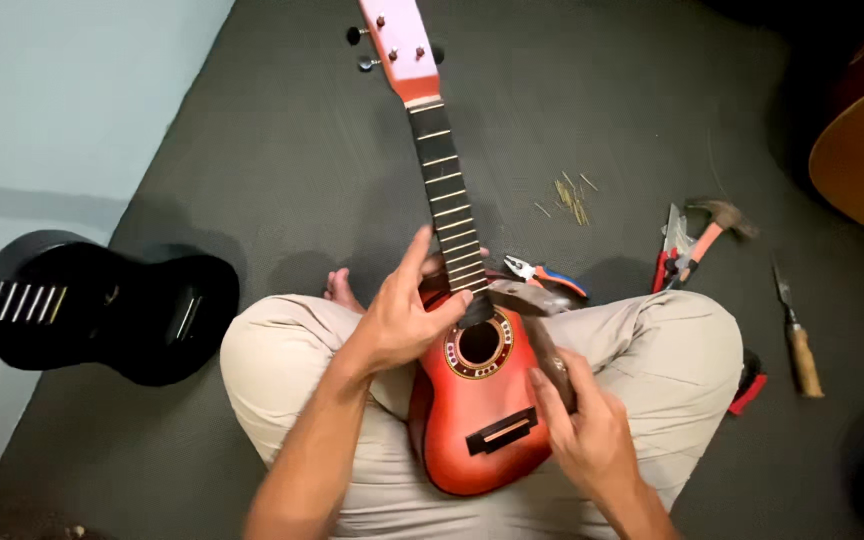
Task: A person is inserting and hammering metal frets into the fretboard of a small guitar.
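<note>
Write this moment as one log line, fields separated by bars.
left hand: steadies fretboard | right hand: grips hammer, head near soundhole | red ukulele: on lap | pliers: on mat
</note>
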